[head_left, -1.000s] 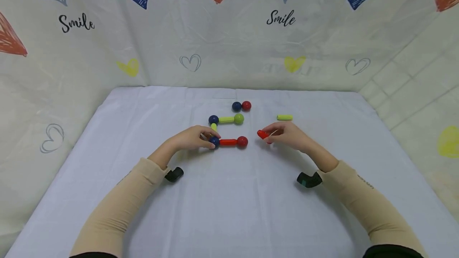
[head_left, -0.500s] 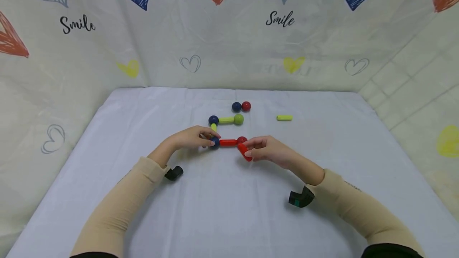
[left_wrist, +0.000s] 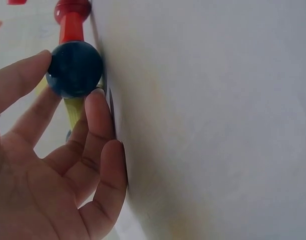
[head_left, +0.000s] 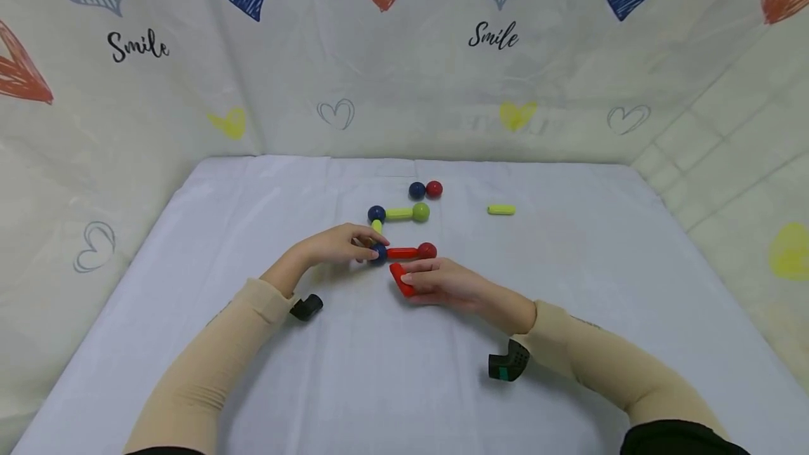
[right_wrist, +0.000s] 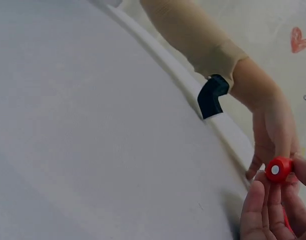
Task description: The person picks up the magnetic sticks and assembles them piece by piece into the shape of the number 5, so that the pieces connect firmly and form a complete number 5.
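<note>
My left hand (head_left: pixel 338 243) pinches a dark blue ball (left_wrist: pixel 74 69) between thumb and fingers. From that ball a red rod (head_left: pixel 402 253) runs right to a red ball (head_left: pixel 427 251). A yellow-green rod (head_left: pixel 377 226) leads back to another blue ball (head_left: pixel 376 214), which joins a second yellow-green rod (head_left: pixel 399 213) and a green ball (head_left: pixel 421 212). My right hand (head_left: pixel 445 283) grips a loose red rod (head_left: pixel 402 279), tilted, just in front of the held ball and apart from it. A silvery disc shows in this rod's end in the right wrist view.
Behind the assembly, a blue ball (head_left: pixel 417 190) and a red ball (head_left: pixel 434 189) touch each other. A loose yellow-green rod (head_left: pixel 501 210) lies at the back right. White cloth (head_left: pixel 354 371) covers the table, and a heart-printed curtain (head_left: pixel 417 76) hangs behind it.
My right hand has carried the red rod leftward and nearer me, from right of the assembly, past the red ball, to in front of the held blue ball. My left hand stays put.
</note>
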{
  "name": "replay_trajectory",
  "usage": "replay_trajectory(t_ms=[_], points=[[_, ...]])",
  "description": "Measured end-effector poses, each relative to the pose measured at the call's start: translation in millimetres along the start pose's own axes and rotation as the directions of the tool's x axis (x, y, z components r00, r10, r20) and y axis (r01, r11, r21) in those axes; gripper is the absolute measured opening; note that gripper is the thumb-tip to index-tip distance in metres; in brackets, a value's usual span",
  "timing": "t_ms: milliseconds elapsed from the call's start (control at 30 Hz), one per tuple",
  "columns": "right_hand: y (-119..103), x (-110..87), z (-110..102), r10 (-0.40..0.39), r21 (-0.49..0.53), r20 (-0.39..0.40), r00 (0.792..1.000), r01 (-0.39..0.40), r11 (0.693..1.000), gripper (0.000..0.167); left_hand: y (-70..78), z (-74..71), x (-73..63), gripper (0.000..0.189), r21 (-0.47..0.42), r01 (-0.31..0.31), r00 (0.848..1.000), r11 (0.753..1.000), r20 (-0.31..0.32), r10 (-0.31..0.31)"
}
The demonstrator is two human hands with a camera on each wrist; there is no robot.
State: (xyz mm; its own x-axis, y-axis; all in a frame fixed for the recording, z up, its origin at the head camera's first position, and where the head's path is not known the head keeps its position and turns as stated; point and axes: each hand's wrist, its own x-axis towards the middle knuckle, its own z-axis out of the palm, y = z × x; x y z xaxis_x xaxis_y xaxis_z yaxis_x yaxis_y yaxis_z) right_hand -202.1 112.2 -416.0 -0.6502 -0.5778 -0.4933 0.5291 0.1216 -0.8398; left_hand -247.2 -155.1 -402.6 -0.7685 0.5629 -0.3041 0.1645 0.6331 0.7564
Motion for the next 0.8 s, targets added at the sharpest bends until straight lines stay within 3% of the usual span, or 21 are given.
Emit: replay_trajectory(t_ms=[167,400,633,800], points=[[-0.3,4.1,12.2,0.052,0.087,-0.013,0.999,-0.051,0.995,0.043,-0.9,-0.4,1.1,0.039,0.003,-0.004,1.0,1.0,0.007,0.004],[-1.8,11.0,19.6,0.059,0.137,-0.01,0.998,-0.057,0.989,0.042,-0.2,-0.5,0.8,0.039,-0.009,-0.009,1.0,1.0,0.005,0.009],[-2.1,15.1,21.4,0.042,0.054,-0.122,0.992,-0.036,0.998,0.045,-0.8,-1.2,0.4,0.039,-0.022,-0.023,1.0,0.999,0.01,0.023],[-3.1,18.5,24.1,0.044,0.037,-0.136,0.99,-0.04,0.999,0.044,-2.1,-2.3,-2.2,0.038,-0.029,-0.032,0.999,0.999,0.008,0.032]])
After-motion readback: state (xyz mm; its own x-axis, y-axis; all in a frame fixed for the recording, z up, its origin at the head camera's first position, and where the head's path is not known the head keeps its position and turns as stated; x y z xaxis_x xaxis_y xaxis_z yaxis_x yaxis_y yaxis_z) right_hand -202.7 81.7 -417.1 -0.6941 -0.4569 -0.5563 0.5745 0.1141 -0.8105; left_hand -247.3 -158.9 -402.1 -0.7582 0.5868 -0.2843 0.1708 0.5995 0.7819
